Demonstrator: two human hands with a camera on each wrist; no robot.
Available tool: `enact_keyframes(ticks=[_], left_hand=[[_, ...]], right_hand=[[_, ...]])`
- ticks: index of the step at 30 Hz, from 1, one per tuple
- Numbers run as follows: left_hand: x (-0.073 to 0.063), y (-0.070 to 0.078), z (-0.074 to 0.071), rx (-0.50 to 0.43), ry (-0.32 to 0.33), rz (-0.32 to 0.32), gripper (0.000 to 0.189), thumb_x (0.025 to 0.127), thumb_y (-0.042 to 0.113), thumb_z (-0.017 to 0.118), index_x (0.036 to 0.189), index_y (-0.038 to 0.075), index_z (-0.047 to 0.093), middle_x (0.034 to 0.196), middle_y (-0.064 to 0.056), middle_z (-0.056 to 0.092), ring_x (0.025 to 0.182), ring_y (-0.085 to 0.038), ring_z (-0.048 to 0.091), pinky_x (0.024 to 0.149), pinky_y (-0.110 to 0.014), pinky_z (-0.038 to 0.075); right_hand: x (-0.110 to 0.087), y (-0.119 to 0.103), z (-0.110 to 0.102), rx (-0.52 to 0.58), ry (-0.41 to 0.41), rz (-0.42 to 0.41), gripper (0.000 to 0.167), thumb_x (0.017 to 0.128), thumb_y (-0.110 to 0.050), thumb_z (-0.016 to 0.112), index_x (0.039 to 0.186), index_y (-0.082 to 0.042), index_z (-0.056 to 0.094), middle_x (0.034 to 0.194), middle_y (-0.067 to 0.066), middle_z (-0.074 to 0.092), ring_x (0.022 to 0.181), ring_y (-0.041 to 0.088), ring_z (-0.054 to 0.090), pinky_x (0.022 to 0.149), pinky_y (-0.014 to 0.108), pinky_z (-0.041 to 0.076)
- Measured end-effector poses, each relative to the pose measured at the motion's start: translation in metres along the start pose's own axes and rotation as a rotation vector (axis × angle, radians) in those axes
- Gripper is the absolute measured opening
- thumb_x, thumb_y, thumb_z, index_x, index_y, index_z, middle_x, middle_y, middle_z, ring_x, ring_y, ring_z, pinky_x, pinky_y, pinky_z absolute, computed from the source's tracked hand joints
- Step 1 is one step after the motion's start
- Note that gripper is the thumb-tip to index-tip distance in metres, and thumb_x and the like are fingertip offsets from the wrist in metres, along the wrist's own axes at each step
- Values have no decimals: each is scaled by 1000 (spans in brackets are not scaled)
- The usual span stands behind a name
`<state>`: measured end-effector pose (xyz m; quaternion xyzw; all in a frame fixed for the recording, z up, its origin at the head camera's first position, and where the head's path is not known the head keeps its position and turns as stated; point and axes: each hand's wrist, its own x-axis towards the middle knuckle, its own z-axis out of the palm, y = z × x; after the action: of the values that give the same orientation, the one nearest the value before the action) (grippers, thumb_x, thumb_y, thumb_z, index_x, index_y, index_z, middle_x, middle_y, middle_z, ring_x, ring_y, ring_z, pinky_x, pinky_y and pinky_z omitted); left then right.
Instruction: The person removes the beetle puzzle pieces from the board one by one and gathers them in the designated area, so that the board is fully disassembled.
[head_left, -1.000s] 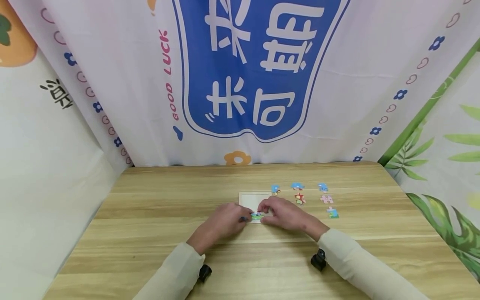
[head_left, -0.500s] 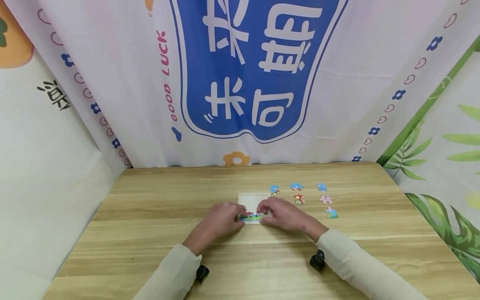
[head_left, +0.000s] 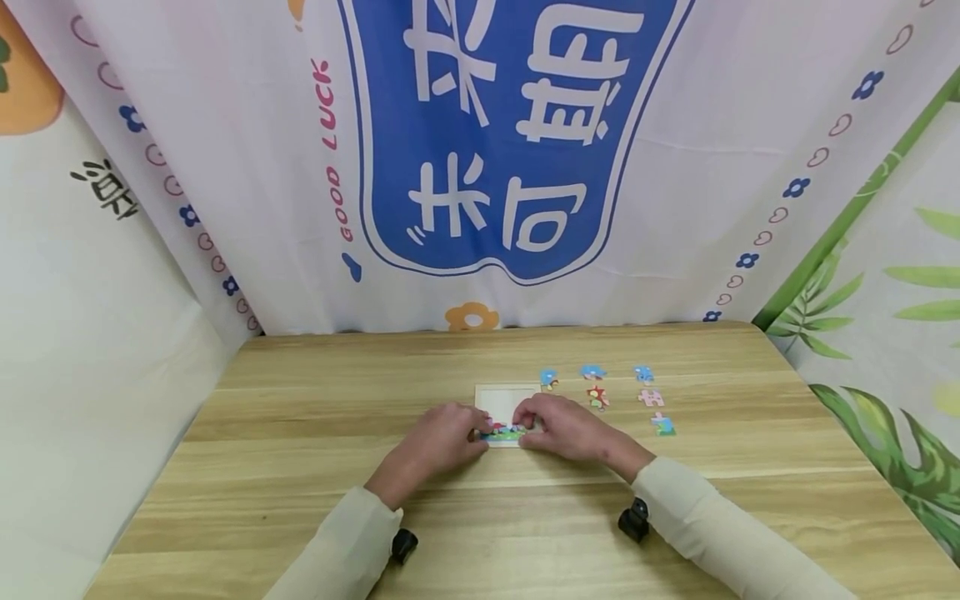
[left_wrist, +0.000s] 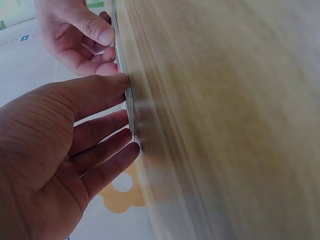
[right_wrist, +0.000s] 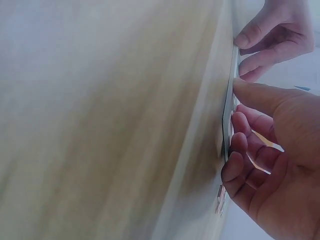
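Note:
A small pale puzzle tray lies mid-table, with joined jigsaw pieces in green, blue and red along its near side. My left hand touches the tray's near left corner, thumb at the front rim and fingers over the pieces. In the left wrist view, the left fingers reach fairly straight to the tray's edge. My right hand holds the near right corner between thumb and bent fingers. The right wrist view shows the right fingers curled at the edge. Both hands partly cover the pieces.
Several loose jigsaw pieces lie to the right of the tray, among them a pink one, a red one and a blue-green one. The wooden table ends at a printed curtain behind.
My left hand has let go of a jigsaw piece, which now lies in the tray's near left part, and has shifted slightly left. The right hand stays at its corner.

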<state>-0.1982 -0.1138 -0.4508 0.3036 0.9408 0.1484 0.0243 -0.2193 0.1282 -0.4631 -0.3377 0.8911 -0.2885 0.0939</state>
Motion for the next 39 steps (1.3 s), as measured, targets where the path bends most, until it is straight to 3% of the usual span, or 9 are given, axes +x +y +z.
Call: enact_keyframes(ticks=[5,13,28,32,39], left_hand=[[1,0,-1,-10,-3,-2,22,92,21,81,110,9,81,122,-5,73,110,-22,70,89,-36,57],[3,0,-3,-12,6,-1,20,91,20,81,109,10,82,121,-6,74,111,-23,69,91,-38,56],[3,0,-2,-52,-19,-22,19,91,19,81,106,9,82,121,-6,74,96,-14,70,86,-35,57],[4,-1,-1,-58,-28,-31,18,91,19,81,106,9,82,120,-6,74,83,-9,64,80,-31,56],[5,-1,0,-73,-32,-43,18,90,18,82,106,10,82,121,-6,73,77,-6,59,76,-27,54]], right_hand=[[1,-1,-1,-9,9,-15,23,94,-17,77,114,-10,69,99,-5,62,90,16,59,81,34,50],[5,-4,-4,-17,14,13,20,93,-15,78,110,-11,69,96,-4,63,87,13,58,80,34,49],[5,-7,-2,20,16,68,22,89,-15,81,107,-14,68,94,-7,64,85,12,59,77,32,51],[4,-7,-1,38,24,73,22,89,-14,81,106,-14,68,95,-7,65,85,11,60,76,31,51],[4,-7,1,53,71,49,4,98,-15,71,101,-13,70,88,-11,65,78,5,61,71,28,53]])
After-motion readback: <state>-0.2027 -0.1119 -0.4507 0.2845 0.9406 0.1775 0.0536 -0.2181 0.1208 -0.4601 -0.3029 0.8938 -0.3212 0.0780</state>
